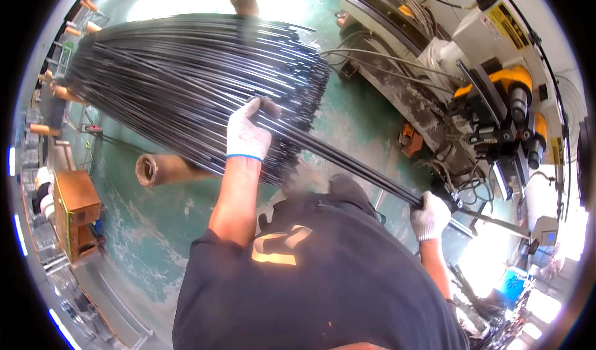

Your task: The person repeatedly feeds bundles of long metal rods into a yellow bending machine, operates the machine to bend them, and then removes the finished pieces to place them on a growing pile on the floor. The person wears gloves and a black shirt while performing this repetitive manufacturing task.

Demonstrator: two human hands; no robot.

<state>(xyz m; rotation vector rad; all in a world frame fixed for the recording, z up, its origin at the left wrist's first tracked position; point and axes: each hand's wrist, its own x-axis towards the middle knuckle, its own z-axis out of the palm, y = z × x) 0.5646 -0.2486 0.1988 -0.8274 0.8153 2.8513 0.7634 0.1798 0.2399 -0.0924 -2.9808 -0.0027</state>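
The left hand (249, 129) and right hand (430, 216) grip the slim black rods (354, 160) spanning between them, where even pressure should best keep them bunched above the rod pile (180, 70) beneath the left.

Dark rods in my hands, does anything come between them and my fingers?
Only the white gloves: the left hand and right hand both grip the dark rods through them; nothing else visible stands in between.

The left hand (248, 132) and right hand (431, 217) cover parts of the black rods (354, 162) — where these end is unclear — and the lower edge cuts off the dark shirt (323, 300).
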